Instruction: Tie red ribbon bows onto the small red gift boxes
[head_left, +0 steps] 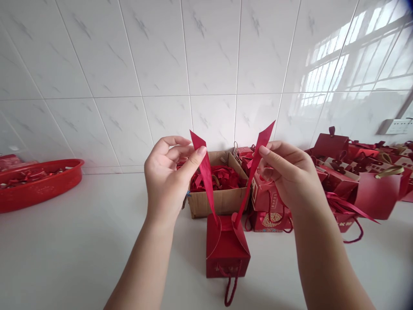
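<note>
A small red gift box (pixel 227 252) stands on the white surface in front of me, a twisted cord handle (pixel 229 290) hanging down its near side. From its top rises a red ribbon (pixel 207 181), its two ends spread apart in a V. My left hand (pixel 174 172) pinches one end between thumb and fingers. The other end is pinched the same way by my right hand (pixel 284 172). Both ribbon tips stick up above my thumbs.
Behind the gift box is an open cardboard box (pixel 209 204) full of red ribbons. Several red gift boxes (pixel 376 193) crowd the right side. A red oval basin (pixel 41 189) with small red items stands at left. A tiled wall (pixel 213 51) closes off the back.
</note>
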The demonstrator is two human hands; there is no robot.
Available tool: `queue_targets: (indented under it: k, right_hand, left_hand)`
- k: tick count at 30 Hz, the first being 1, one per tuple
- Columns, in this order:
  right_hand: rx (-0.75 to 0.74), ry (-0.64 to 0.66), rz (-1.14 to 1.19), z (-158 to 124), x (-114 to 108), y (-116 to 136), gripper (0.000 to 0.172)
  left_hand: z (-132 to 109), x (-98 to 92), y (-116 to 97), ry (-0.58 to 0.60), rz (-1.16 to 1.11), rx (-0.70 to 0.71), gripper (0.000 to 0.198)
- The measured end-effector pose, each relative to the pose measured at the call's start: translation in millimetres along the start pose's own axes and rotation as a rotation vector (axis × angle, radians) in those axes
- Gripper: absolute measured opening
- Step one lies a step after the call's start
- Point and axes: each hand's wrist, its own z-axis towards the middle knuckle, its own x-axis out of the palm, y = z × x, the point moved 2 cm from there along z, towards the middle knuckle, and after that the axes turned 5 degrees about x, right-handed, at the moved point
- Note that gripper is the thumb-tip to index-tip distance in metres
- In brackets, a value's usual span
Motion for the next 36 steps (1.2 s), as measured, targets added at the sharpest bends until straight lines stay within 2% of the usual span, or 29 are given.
queue_targets:
  k: [11,17,22,28,32,36]
  right_hand:
    - [-0.024,-0.004,-0.042,-2,1,1,0.015]
    - [-0.024,0.003,-0.019,-1,1,0,0.014]
    - [-0.048,-0.006,-0.004,-1,3,0,0.011]
    - [0.033,0.145,0.013,-1,12,-6,0.011]
    - [0.040,0.172,-0.034,-2,16,-9,0.016]
    - [0.039,0.196,-0.044,-5,21,-9,0.015]
  left_hand:
    - [-1,-0.3,-2,-0.015,0.031,0.026,0.024]
    - [-1,0.3,0,-0.003,0.014,0.058,0.017]
    - [-3,3.1,-2,0.073,-0.034,0.033,0.008]
    - [-7,8.3,0,0.189,0.023,-0.072,0.008]
    - [-10,12.9,-1,0.274,0.048,-0.104,0.009]
    - [-12,14.4,-4,0.301,0.071,-0.157,0.016]
